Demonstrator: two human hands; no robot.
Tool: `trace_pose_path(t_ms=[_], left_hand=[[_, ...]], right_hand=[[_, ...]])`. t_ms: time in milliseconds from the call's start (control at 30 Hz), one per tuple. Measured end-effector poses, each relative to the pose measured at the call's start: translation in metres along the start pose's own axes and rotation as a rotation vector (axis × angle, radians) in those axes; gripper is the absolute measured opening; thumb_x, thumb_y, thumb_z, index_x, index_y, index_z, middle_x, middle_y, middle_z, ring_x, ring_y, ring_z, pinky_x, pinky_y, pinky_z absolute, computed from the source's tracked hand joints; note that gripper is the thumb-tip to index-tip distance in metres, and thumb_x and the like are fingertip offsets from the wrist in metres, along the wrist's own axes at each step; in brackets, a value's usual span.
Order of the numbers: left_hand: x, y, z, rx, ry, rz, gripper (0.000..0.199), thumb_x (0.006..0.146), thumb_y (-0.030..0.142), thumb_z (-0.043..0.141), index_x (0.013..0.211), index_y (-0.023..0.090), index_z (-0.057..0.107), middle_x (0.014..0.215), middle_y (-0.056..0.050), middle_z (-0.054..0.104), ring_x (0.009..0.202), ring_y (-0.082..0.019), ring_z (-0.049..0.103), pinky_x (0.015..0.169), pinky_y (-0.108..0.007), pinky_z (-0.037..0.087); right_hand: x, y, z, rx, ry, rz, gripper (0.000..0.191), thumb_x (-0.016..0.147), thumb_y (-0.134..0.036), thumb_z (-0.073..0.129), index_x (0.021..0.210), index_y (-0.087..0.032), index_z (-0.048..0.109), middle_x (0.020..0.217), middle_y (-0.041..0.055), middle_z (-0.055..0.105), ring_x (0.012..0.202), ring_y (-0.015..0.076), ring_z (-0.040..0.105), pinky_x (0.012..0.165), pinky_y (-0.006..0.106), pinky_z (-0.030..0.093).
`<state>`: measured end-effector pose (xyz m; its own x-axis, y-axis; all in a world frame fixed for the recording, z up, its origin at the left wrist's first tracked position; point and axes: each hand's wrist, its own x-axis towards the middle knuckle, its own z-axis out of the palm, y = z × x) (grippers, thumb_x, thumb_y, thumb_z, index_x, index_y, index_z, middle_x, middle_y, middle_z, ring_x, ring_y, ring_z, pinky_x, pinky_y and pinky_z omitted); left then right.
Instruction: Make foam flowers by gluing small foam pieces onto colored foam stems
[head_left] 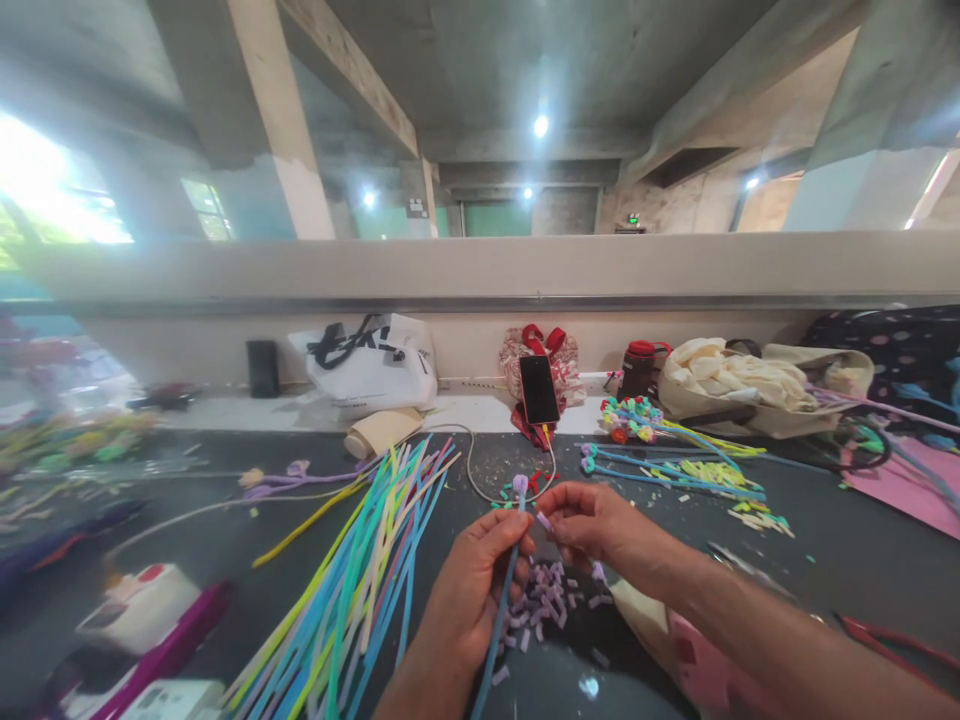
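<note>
My left hand (487, 565) is closed around a blue fuzzy stem (498, 630), a pipe cleaner by its look. The stem stands upright and is topped by a small lilac bud (520, 484). Just to the right, my right hand (592, 525) pinches a short lilac pipe cleaner piece (544, 520) between thumb and finger, close beside the stem. Whether the piece touches the stem I cannot tell. Below both hands lies a loose pile of cut lilac pieces (546, 598) on the dark tabletop.
Long colored pipe cleaners (367, 570) spread out at left. A phone (539, 388) leans on a patterned bag at the back, its cable (471, 465) looping across the table. Finished stems (660, 470) lie at right, near a dark red-lidded bottle (637, 370). Red-handled pliers or scissors (892, 640) are at far right.
</note>
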<state>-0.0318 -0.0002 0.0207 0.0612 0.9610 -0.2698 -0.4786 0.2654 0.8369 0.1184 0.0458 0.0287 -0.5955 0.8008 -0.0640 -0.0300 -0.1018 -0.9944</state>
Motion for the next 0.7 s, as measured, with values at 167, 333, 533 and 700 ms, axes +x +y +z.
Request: trace_pose_path(t_ms=[167,333,533,700], left_hand=[[0.001,-0.002,-0.002,-0.034,0.001,0.008,0.011,0.068,0.024,0.059,0.071,0.014,0.055,0.055,0.004,0.052,0.039,-0.003,0.045,0.034,-0.011,0.029],[0.003,-0.006,-0.004,-0.072,0.002,0.004,0.012,0.066,0.024,0.061,0.070,0.013,0.056,0.055,0.003,0.053,0.039,-0.003,0.046,0.033,-0.012,0.030],[-0.001,-0.005,0.002,-0.068,0.006,-0.006,0.007,0.068,0.019,0.059,0.069,0.013,0.057,0.056,0.001,0.056,0.042,-0.004,0.049,0.034,-0.011,0.034],[-0.004,-0.005,0.008,-0.090,0.064,0.007,0.006,0.069,0.019,0.059,0.069,0.013,0.058,0.059,0.000,0.058,0.046,-0.006,0.052,0.037,-0.013,0.040]], right_hand=[[-0.004,-0.003,0.005,0.184,0.001,0.004,0.024,0.065,-0.016,0.060,0.089,-0.017,0.059,0.061,-0.0048,0.053,0.045,0.0046,0.047,0.038,0.014,0.033],[-0.005,-0.003,0.007,0.189,0.016,-0.030,0.007,0.066,-0.016,0.055,0.073,-0.017,0.056,0.057,-0.0052,0.051,0.046,0.0061,0.049,0.039,0.015,0.035],[-0.007,-0.004,0.011,0.045,0.160,-0.058,0.008,0.066,-0.022,0.059,0.068,-0.016,0.053,0.052,-0.0051,0.053,0.044,0.0067,0.049,0.036,0.014,0.031],[-0.003,0.004,0.016,-0.113,0.247,-0.121,0.011,0.068,-0.027,0.057,0.068,-0.017,0.054,0.048,-0.0069,0.047,0.041,0.0058,0.042,0.035,0.015,0.027]])
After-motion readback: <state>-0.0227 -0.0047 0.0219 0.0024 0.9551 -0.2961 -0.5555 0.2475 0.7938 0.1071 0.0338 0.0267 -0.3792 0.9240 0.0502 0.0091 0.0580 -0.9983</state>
